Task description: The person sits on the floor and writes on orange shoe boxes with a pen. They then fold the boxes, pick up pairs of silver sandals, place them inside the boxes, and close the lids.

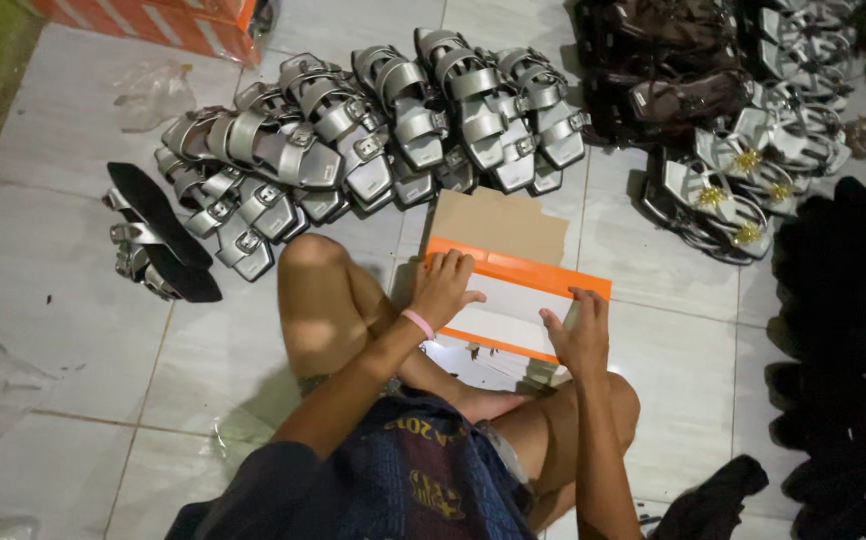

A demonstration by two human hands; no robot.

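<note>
A fanned row of silver buckled sandals (373, 140) lies on the pale tiled floor (63, 300), with one pair tipped over, black soles (163, 232) up, at its left end. To the right sit silver sandals with gold ornaments (728, 200) and dark brown sandals (663, 70). Crumpled clear plastic bags (153, 92) lie near an orange carton (168, 22).

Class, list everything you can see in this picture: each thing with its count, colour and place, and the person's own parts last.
shoe box: one, orange and white, on the floor under both hands
silver sandals: many, silver with buckles, in a row beyond the box
bow sandals: several, silver with gold bows, upper right
dark sandals: several, brown, top right
black pile: one, black, right edge
plastic bags: a few, clear, left floor
orange carton: one, top left
left hand: pressing the box, pink wristband
right hand: on the box edge
</note>
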